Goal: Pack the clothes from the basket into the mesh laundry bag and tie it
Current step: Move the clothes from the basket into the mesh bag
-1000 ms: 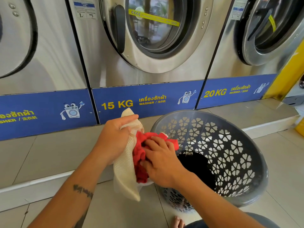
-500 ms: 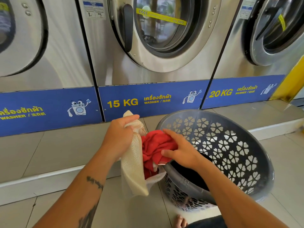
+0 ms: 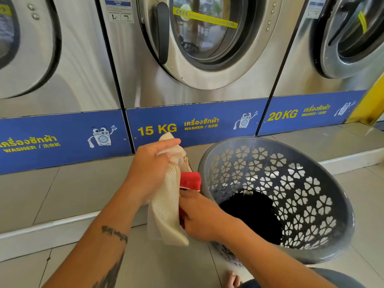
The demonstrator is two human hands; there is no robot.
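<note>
My left hand point(image 3: 151, 171) grips the top edge of a cream mesh laundry bag point(image 3: 166, 206) and holds its mouth apart. A red garment point(image 3: 191, 180) sticks partly out of the bag's opening. My right hand point(image 3: 199, 215) is pushed down into the bag with the red cloth, its fingers hidden by the mesh. Just to the right stands a grey plastic basket point(image 3: 324, 190) with flower-shaped cutouts, tilted toward me. A black garment point(image 3: 253, 215) lies at its bottom.
Three steel front-loading washers fill the background on a raised tiled step point(image 3: 62, 196); the middle one point(image 3: 197, 48) is marked 15 KG. A yellow post point(image 3: 372, 104) stands at the far right. My bare toes point(image 3: 233, 279) show at the bottom edge on the tiled floor.
My right hand has pushed the red garment deeper into the mesh bag, so less red shows. My left hand has kept its hold on the bag's mouth.
</note>
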